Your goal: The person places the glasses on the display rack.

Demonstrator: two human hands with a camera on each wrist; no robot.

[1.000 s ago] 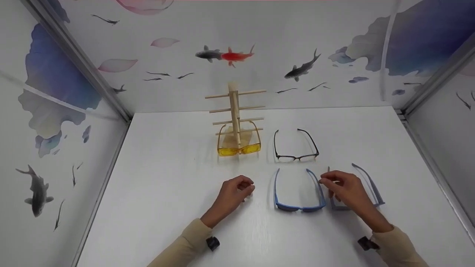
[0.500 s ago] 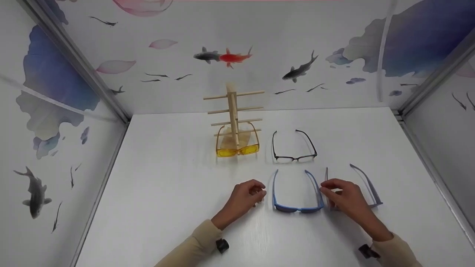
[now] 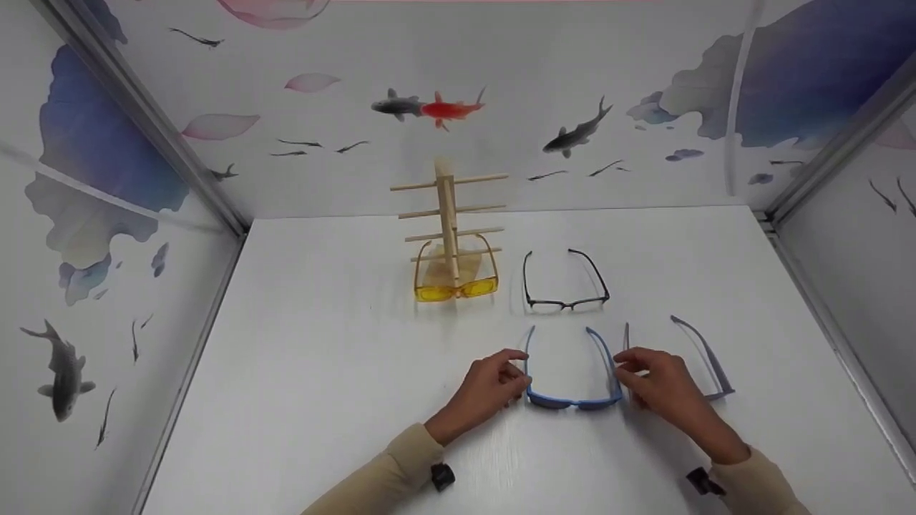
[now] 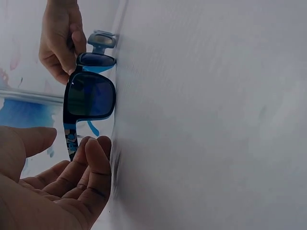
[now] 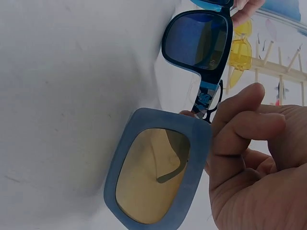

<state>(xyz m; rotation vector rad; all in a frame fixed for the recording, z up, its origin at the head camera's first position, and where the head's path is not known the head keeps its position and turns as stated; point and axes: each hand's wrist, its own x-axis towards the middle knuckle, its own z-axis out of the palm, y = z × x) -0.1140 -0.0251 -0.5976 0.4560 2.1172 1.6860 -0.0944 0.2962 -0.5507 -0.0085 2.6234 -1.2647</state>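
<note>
Blue sunglasses (image 3: 575, 403) lie on the table with their arms unfolded toward the back. My left hand (image 3: 488, 386) is at their left arm; the left wrist view shows thumb and fingers apart on either side of that arm. At the right arm is my right hand (image 3: 662, 379), its loosely bent fingertips right at the frame. Grey-blue glasses with pale amber lenses (image 5: 156, 175) lie under and beside the right hand, which partly hides them. Black-rimmed clear glasses (image 3: 567, 304) sit behind the blue pair.
A wooden rack (image 3: 447, 214) with several crossbars stands at the back, yellow glasses (image 3: 456, 290) in front of its base. White panels with painted fish enclose the white table (image 3: 322, 343) at the back and both sides.
My left hand has moved right to the left arm of the blue sunglasses. The right hand has stayed close to their right arm, shifting only slightly. The glasses themselves appear unmoved.
</note>
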